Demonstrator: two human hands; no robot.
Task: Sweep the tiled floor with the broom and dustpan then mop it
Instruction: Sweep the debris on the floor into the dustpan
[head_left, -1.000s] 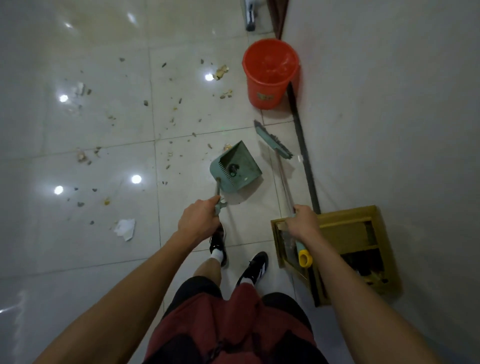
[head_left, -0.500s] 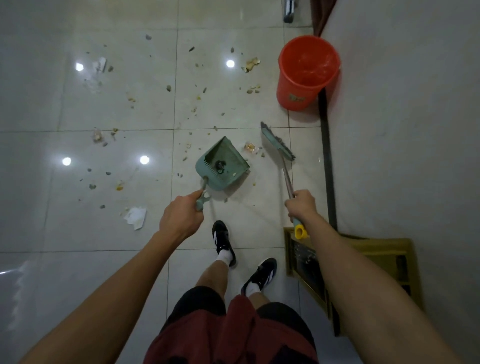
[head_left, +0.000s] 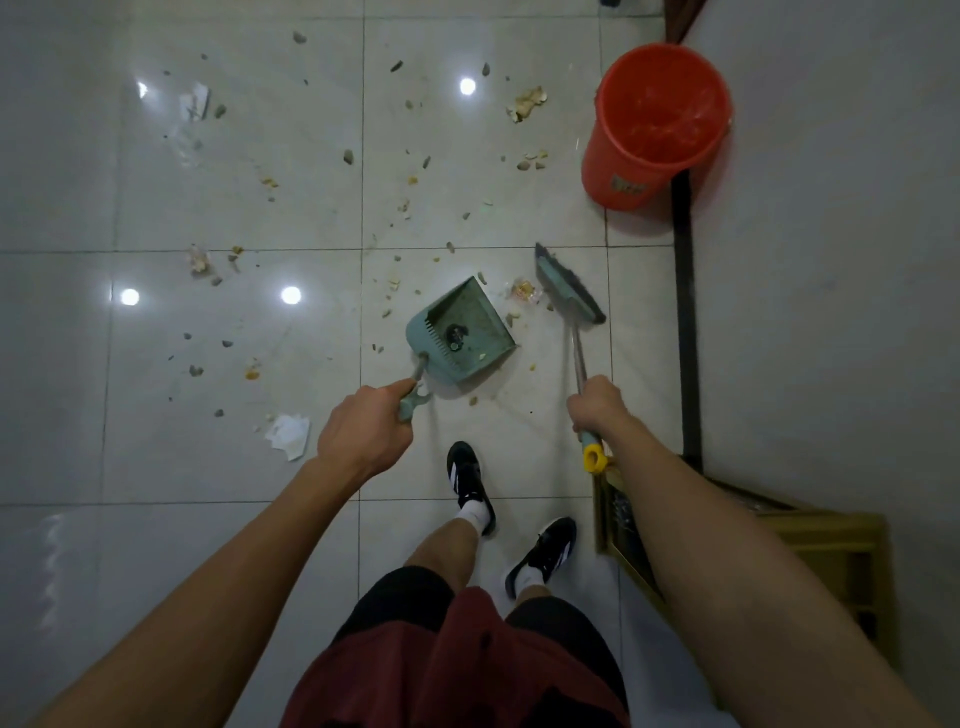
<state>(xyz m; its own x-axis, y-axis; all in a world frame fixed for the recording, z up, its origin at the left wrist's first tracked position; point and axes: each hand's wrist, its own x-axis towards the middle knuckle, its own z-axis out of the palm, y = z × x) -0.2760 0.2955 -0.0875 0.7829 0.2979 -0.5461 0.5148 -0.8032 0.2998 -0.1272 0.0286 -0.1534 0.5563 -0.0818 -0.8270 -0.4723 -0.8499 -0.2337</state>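
Observation:
My left hand (head_left: 366, 434) grips the handle of a green dustpan (head_left: 460, 332) that rests on the pale tiled floor (head_left: 234, 467), its mouth facing up and right, with a dark bit of dirt inside. My right hand (head_left: 597, 408) grips the thin shaft of a green broom (head_left: 569, 288), whose head stands on the floor just right of the pan. A yellow cap ends the handle below my wrist. Small crumbs lie between pan and broom head. Scattered debris (head_left: 415, 171) covers the tiles beyond.
A red bucket (head_left: 657, 122) stands at the far right against the wall (head_left: 831, 260), with a dark pole (head_left: 685, 312) leaning along it. A yellow-brown crate (head_left: 821, 540) sits by my right arm. Crumpled paper (head_left: 288, 434) lies left of my hand. My shoes (head_left: 470, 483) stand below the dustpan.
I have stepped forward along the floor. Dustpan and broom head have come closer together, with the broom head now beside the pan's mouth. Both hands keep their grips.

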